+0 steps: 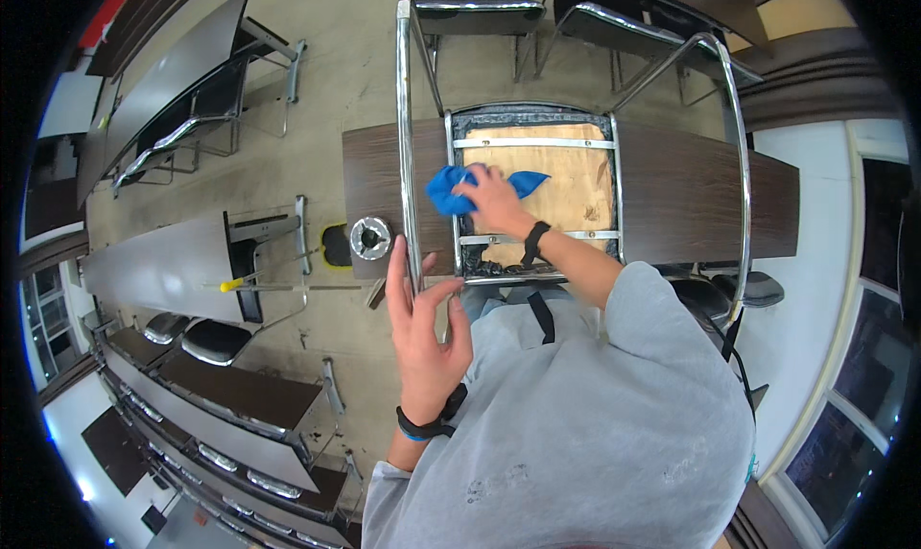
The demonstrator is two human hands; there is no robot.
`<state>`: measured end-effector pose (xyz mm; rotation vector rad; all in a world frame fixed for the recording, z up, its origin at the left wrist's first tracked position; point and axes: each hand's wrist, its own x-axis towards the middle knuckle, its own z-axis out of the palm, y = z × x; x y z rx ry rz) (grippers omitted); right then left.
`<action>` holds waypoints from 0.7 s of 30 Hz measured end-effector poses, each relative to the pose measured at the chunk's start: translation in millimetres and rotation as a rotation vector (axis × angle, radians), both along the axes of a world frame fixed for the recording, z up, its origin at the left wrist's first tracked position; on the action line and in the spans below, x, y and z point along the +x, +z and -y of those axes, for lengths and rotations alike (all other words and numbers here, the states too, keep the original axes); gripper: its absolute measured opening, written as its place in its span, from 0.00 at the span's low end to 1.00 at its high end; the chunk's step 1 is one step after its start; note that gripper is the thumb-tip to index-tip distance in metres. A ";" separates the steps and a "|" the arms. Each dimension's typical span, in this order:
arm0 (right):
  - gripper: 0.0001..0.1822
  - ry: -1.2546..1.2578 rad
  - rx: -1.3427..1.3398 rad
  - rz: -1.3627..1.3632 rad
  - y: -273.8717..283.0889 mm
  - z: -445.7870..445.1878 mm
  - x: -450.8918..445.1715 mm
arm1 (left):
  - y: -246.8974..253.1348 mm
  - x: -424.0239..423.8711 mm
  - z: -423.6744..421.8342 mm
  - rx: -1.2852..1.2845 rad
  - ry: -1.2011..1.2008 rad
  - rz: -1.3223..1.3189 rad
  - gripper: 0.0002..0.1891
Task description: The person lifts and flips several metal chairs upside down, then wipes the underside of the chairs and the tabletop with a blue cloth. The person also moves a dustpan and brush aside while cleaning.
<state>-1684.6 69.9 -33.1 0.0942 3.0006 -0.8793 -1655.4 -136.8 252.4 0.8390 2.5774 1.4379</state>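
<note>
An upturned chair lies on a dark wood-grain table, its plywood seat underside [554,175] facing up and edged with black upholstery. Two metal crossbars [536,144] are bolted over the plywood. My right hand [493,203] presses a bunched blue cloth [452,189] at the left side of the seat; one corner of the cloth trails across the wood. Chrome tubing [405,131] of the chair frame rises on the left, and my left hand [428,333] is loosely around its near part, fingers spread on either side.
A round metal ashtray-like dish [370,238] sits near the left edge of the table [691,189]. More chairs [216,340] and tables [165,265] stand to the left, with chairs [478,16] beyond. A yellow-tipped rod [232,285] shows at left. A wall with windows is on the right.
</note>
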 end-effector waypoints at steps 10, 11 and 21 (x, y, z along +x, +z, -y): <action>0.33 -0.849 0.120 -0.118 -37.9 -142.8 -6.5 | 2.3 -12.1 3.0 0.087 -0.149 0.093 0.13; 0.32 -0.755 0.059 -0.024 -34.2 -108.4 -5.1 | 1.1 -13.0 4.3 0.094 -0.146 0.084 0.13; 0.29 -0.040 0.088 0.039 8.9 -20.0 40.5 | -12.6 -9.9 10.4 0.122 -0.149 0.027 0.12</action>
